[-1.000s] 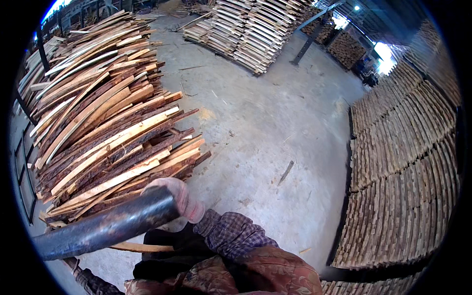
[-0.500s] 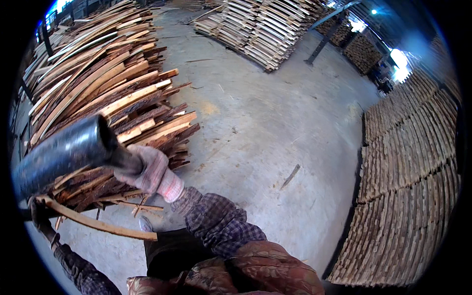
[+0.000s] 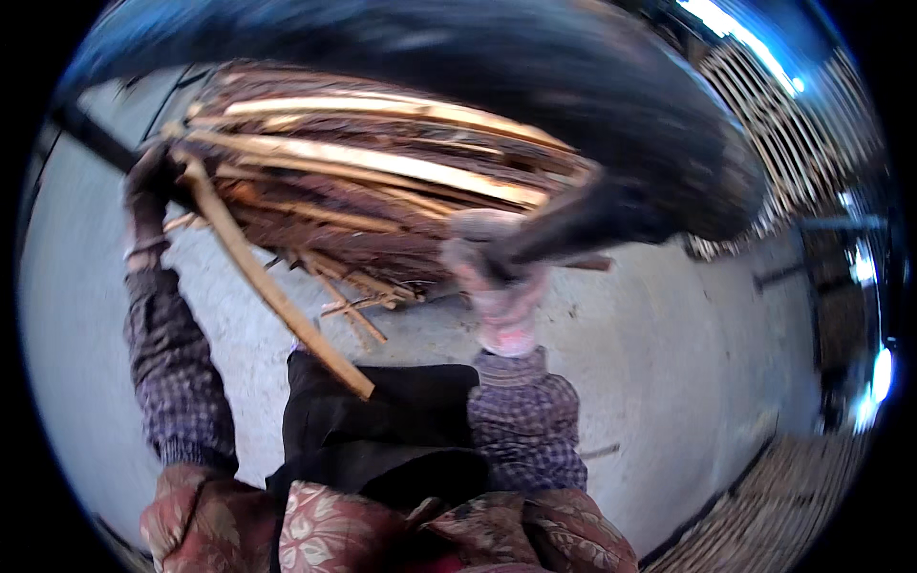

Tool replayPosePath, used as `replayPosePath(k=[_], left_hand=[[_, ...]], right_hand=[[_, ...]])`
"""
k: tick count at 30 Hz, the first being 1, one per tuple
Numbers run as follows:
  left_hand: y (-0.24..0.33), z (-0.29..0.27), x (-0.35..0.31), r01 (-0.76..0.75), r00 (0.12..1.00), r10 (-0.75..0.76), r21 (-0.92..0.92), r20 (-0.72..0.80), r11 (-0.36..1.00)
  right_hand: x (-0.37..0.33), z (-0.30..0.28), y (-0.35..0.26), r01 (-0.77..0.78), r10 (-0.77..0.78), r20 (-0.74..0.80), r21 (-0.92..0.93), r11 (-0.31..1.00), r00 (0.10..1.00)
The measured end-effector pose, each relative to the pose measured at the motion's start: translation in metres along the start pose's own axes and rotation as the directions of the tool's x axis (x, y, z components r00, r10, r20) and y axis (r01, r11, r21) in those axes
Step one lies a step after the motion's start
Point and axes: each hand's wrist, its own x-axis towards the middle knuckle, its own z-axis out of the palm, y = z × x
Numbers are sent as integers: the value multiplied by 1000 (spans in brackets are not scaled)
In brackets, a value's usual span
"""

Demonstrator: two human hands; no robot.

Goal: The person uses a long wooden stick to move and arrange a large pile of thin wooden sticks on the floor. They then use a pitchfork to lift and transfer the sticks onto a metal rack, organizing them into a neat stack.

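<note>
My right hand [image 3: 495, 272], in a pale pinkish glove, is closed round a dark handle [image 3: 559, 224]. The handle joins a big black cylindrical body [image 3: 420, 57], smeared by motion, that spans the top of the view and hides much behind it. At the left, my left hand [image 3: 153, 181], in a dark glove, is closed at the upper end of a narrow, slightly curved wood strip [image 3: 277, 296]. That strip slants down toward my lap. Between my hands lies a pile of rough, bark-edged wood strips [image 3: 353, 186].
A dark bar [image 3: 91, 134] runs beside my left hand. Loose sticks [image 3: 349, 301] poke out of the pile's near side. Stacked wood stands at the upper right [image 3: 764, 115], and another stack [image 3: 774, 506] at the lower right. Grey concrete floor [image 3: 669, 353] lies between.
My view has swung left, toward the pile. The black cylinder and my right hand have shifted right across the view. My left hand, still at the strip, shows higher up.
</note>
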Motion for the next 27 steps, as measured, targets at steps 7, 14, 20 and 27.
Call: replayPosePath(k=[7,14,20,27], left_hand=[[11,-13,-11,-47,998,44,107,34,993],[40,28,-35,34,966,-105,286,235,958],[69,23,-17,-54,815,-267,526,515,849],[67,2,-3,-95,693,-285,476,662,874]], right_hand=[[9,-6,24,20,-22,-170,-14,1000,985],[4,13,3,-102,-73,-499,-315,944,863],[4,-26,3,-212,-122,-564,-489,846,817],[18,53,4,-301,-159,-804,-387,872,573]])
